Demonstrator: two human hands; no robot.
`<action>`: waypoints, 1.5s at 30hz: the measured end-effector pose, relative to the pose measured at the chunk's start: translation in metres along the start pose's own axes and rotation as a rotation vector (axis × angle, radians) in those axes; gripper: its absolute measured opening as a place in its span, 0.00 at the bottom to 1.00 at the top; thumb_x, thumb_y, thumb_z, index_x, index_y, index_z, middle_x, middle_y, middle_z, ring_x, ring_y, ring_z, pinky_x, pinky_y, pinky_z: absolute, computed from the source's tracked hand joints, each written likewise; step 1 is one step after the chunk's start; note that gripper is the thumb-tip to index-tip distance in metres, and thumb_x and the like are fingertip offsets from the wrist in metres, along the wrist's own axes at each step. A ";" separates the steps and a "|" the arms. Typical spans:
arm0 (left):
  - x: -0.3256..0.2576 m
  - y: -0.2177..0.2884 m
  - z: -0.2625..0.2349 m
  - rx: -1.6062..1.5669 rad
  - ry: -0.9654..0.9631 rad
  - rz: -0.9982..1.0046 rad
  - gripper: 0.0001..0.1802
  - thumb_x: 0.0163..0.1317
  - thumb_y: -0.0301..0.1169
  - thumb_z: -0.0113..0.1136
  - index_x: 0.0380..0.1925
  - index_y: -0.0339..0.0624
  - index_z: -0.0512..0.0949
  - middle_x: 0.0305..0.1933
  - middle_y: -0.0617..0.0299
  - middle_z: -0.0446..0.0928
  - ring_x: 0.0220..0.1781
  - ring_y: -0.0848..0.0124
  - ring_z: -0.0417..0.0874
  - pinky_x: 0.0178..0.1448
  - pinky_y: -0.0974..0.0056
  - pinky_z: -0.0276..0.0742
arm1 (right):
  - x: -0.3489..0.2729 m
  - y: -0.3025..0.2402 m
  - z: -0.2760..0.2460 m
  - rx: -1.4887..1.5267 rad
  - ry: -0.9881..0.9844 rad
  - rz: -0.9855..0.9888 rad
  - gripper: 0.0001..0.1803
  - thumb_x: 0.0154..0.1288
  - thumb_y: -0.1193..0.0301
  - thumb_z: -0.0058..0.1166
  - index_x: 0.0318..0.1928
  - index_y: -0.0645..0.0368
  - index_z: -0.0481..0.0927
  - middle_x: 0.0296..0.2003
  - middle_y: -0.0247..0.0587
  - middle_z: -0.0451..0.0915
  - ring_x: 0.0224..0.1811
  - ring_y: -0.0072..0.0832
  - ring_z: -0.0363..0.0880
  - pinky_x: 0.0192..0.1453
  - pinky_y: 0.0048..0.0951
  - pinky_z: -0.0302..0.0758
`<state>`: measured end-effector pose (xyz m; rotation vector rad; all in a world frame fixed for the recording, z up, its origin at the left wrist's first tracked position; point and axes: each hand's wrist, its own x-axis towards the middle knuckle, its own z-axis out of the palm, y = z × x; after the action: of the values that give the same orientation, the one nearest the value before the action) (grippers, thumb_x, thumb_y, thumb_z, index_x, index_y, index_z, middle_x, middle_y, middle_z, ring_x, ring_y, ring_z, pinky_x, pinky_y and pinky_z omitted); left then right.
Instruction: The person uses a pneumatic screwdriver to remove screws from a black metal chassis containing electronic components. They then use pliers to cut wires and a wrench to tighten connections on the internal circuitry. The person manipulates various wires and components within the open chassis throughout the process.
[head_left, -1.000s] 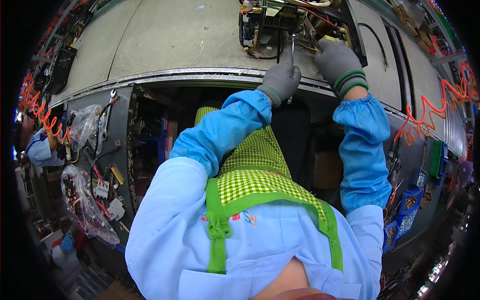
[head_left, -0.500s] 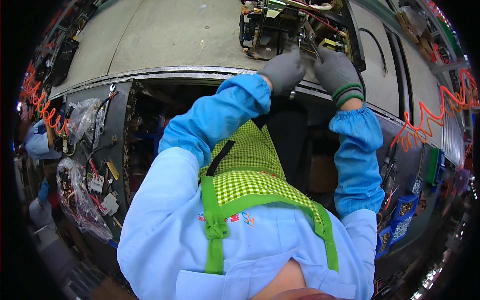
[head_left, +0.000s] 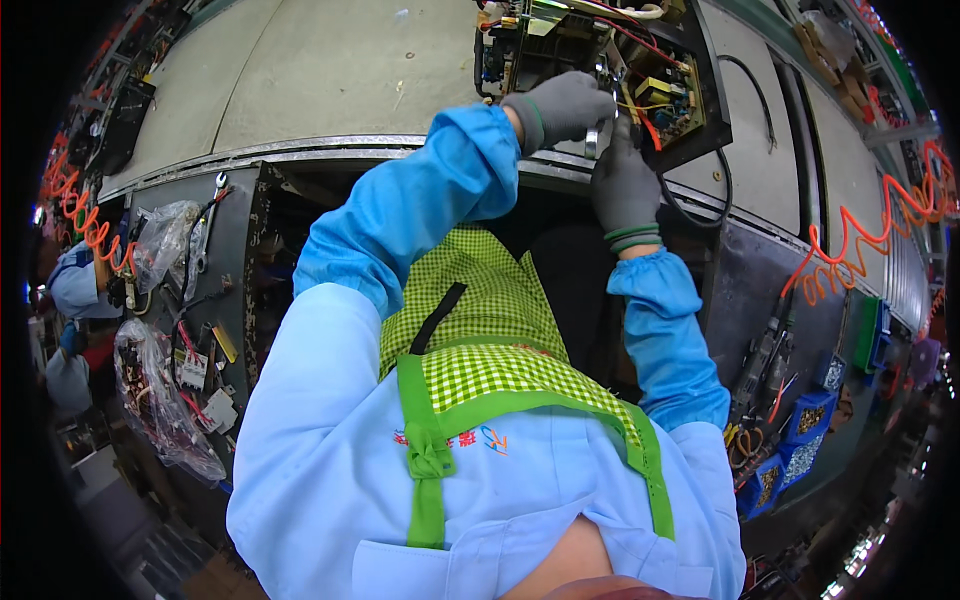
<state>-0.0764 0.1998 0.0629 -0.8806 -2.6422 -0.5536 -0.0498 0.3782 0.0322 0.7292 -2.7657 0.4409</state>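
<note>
My left hand (head_left: 562, 110), in a grey glove, is closed around a metal wrench (head_left: 591, 143) whose shiny lower end sticks out below the fingers. It is at the near edge of an opened electrical unit (head_left: 690, 142) with a black casing, circuit boards and wires. My right hand (head_left: 626, 188), also gloved, reaches up beside it with the fingers closed close to the wrench. Whatever those fingers grip is hidden. Just above them, a red and yellow lead (head_left: 650, 132) lies inside the casing.
A black cable (head_left: 712, 222) loops off the unit's right side. Blue bins of small fasteners (head_left: 808, 415) and hand tools (head_left: 765, 350) are at right, near coiled orange hoses (head_left: 868, 240). Bagged parts (head_left: 150, 400) and another wrench (head_left: 221, 181) lie at left. Another person (head_left: 75, 285) is at far left.
My left hand has shifted slightly left and up, and the wrench end now sits higher. My right hand has dropped down and left, out of the casing, uncovering the red and yellow lead.
</note>
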 end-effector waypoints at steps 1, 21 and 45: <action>0.008 -0.002 -0.018 -0.052 -0.073 -0.013 0.11 0.51 0.27 0.56 0.36 0.40 0.79 0.26 0.56 0.78 0.27 0.59 0.79 0.33 0.60 0.76 | -0.001 0.000 0.008 -0.012 -0.053 0.041 0.36 0.59 0.72 0.47 0.68 0.59 0.52 0.36 0.54 0.80 0.30 0.49 0.81 0.32 0.48 0.78; 0.003 -0.013 -0.024 -0.130 -0.056 0.027 0.08 0.52 0.25 0.57 0.34 0.39 0.78 0.33 0.52 0.79 0.35 0.53 0.81 0.39 0.58 0.77 | -0.040 0.034 -0.020 0.385 0.240 -0.078 0.24 0.66 0.70 0.45 0.64 0.51 0.69 0.45 0.54 0.80 0.39 0.49 0.81 0.40 0.43 0.77; -0.016 0.047 0.056 -0.118 0.026 -0.665 0.38 0.61 0.36 0.47 0.66 0.24 0.48 0.27 0.45 0.79 0.28 0.48 0.81 0.34 0.47 0.76 | 0.056 0.010 -0.082 0.128 -0.217 -0.201 0.14 0.64 0.64 0.46 0.43 0.55 0.80 0.35 0.54 0.81 0.41 0.51 0.80 0.47 0.47 0.75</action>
<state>-0.0433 0.2517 0.0191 0.0141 -2.8676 -0.8645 -0.0892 0.3902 0.1234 1.1361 -2.8404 0.5284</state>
